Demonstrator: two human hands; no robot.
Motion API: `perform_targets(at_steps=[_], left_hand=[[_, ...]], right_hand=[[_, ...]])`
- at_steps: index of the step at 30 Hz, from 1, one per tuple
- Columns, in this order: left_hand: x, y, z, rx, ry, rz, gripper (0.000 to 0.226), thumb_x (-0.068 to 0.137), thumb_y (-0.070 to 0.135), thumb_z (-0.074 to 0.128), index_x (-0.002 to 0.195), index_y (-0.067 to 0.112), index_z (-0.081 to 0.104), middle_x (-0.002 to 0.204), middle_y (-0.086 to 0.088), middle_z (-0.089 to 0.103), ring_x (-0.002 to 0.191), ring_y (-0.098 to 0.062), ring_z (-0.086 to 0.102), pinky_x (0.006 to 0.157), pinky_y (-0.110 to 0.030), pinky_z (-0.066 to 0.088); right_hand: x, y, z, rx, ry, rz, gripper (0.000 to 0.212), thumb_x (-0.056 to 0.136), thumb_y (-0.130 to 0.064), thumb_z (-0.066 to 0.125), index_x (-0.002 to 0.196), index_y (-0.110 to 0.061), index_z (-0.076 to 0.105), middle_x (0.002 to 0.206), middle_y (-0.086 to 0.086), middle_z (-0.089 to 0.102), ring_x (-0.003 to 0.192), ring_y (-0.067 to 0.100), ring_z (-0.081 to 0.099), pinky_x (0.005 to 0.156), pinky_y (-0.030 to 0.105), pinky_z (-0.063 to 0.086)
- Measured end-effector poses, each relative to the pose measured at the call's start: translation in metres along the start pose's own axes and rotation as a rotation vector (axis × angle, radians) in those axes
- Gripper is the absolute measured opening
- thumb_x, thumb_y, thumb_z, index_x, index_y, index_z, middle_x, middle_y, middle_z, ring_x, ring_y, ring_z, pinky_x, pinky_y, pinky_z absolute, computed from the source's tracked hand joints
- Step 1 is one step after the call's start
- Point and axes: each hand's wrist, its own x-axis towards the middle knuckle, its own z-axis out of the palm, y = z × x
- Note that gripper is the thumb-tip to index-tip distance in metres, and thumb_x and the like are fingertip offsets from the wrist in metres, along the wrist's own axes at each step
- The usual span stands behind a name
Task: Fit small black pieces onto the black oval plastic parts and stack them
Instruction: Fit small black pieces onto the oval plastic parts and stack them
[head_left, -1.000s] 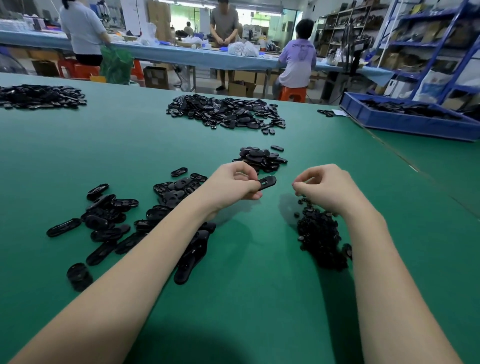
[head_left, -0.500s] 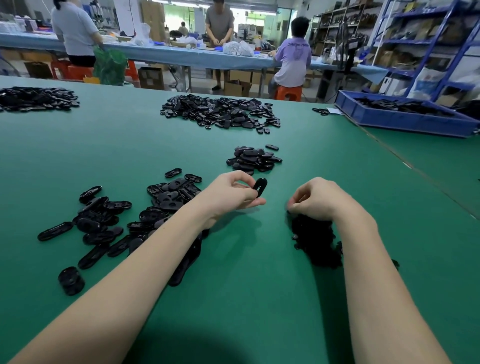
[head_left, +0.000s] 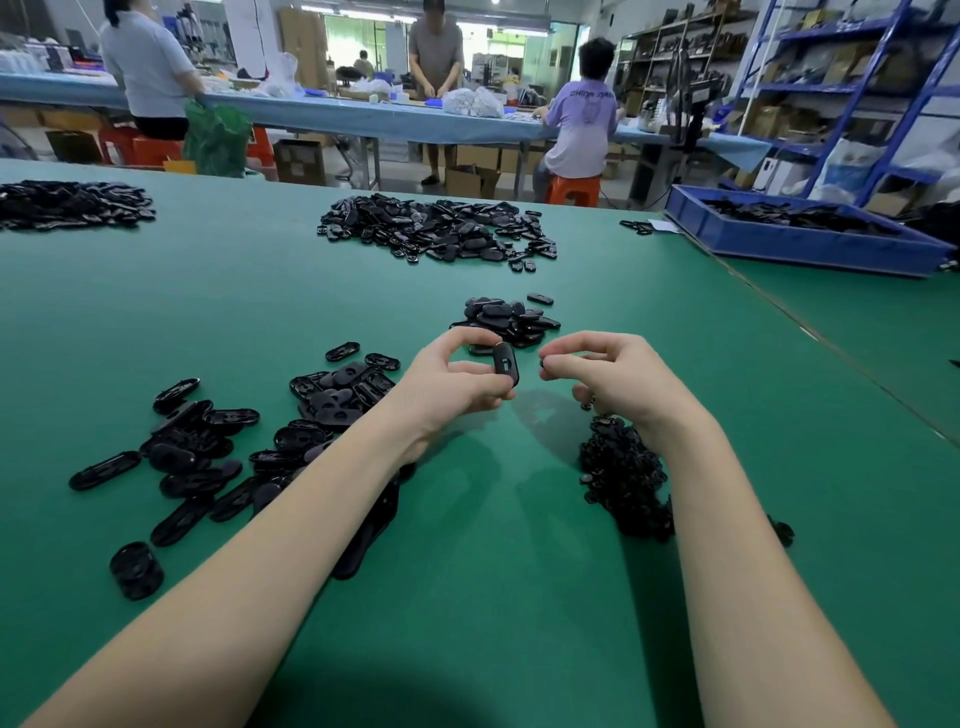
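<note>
My left hand (head_left: 457, 382) grips a black oval part (head_left: 505, 362) between thumb and fingers, held upright above the green table. Just to its right, my right hand (head_left: 610, 376) pinches a small black piece (head_left: 545, 364) at its fingertips, a short gap from the oval part. Below my right wrist lies a heap of small black pieces (head_left: 626, 480). Loose oval parts (head_left: 208, 457) are scattered to the left of my left forearm. A small stack of oval parts (head_left: 506, 319) sits right behind my hands.
A large pile of oval parts (head_left: 436, 228) lies at the table's middle back, another pile (head_left: 67, 205) at the far left. A blue tray (head_left: 800, 241) with black parts stands at the back right. People work at a blue bench beyond the table.
My right hand has risen from the heap of small pieces and come up beside the oval part. My left hand turned the oval part upright and stayed about where it was.
</note>
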Motion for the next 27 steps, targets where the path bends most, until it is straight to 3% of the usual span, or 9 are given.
perform_targets(at_steps=[6, 10, 14, 24, 27], left_hand=[[-0.004, 0.002, 0.003, -0.015, 0.009, 0.040, 0.030, 0.089, -0.007, 0.067, 0.115, 0.007, 0.061, 0.097, -0.020, 0.076, 0.080, -0.021, 0.076, 0.070, -0.020, 0.059], [-0.003, 0.002, 0.005, -0.021, 0.020, -0.005, 0.017, 0.095, 0.001, 0.064, 0.110, 0.006, 0.058, 0.096, -0.017, 0.077, 0.085, -0.026, 0.077, 0.073, -0.025, 0.062], [-0.001, 0.000, 0.005, 0.041, 0.042, 0.033, 0.021, 0.093, 0.000, 0.066, 0.112, 0.005, 0.058, 0.095, -0.018, 0.077, 0.079, -0.019, 0.074, 0.074, -0.022, 0.060], [-0.003, 0.002, 0.007, -0.049, -0.014, 0.089, 0.024, 0.093, -0.010, 0.059, 0.112, 0.003, 0.066, 0.100, -0.019, 0.076, 0.091, -0.029, 0.076, 0.075, -0.021, 0.059], [-0.004, 0.001, 0.008, -0.023, -0.013, 0.112, 0.022, 0.092, -0.009, 0.062, 0.107, 0.006, 0.068, 0.100, -0.020, 0.076, 0.091, -0.030, 0.076, 0.075, -0.022, 0.060]], right_hand=[[-0.001, 0.000, 0.000, 0.090, -0.046, 0.025, 0.006, 0.089, -0.024, 0.076, 0.093, -0.022, 0.073, 0.094, -0.004, 0.080, 0.053, 0.007, 0.050, 0.045, 0.013, 0.035], [-0.001, -0.001, 0.004, 0.069, -0.015, 0.028, 0.009, 0.085, -0.022, 0.080, 0.079, -0.027, 0.077, 0.074, -0.015, 0.070, 0.051, 0.007, 0.046, 0.044, 0.014, 0.031], [0.000, -0.005, 0.010, 0.046, -0.003, 0.027, 0.013, 0.082, -0.019, 0.079, 0.072, -0.028, 0.076, 0.074, -0.008, 0.066, 0.049, 0.008, 0.044, 0.042, 0.015, 0.030], [0.002, -0.006, 0.015, 0.025, 0.065, 0.075, 0.008, 0.082, -0.017, 0.078, 0.078, -0.023, 0.076, 0.056, -0.012, 0.059, 0.048, 0.008, 0.040, 0.040, 0.014, 0.027], [0.003, -0.005, 0.014, 0.048, 0.061, 0.101, 0.005, 0.081, -0.017, 0.077, 0.081, -0.022, 0.077, 0.066, -0.011, 0.068, 0.049, 0.007, 0.039, 0.039, 0.015, 0.027]])
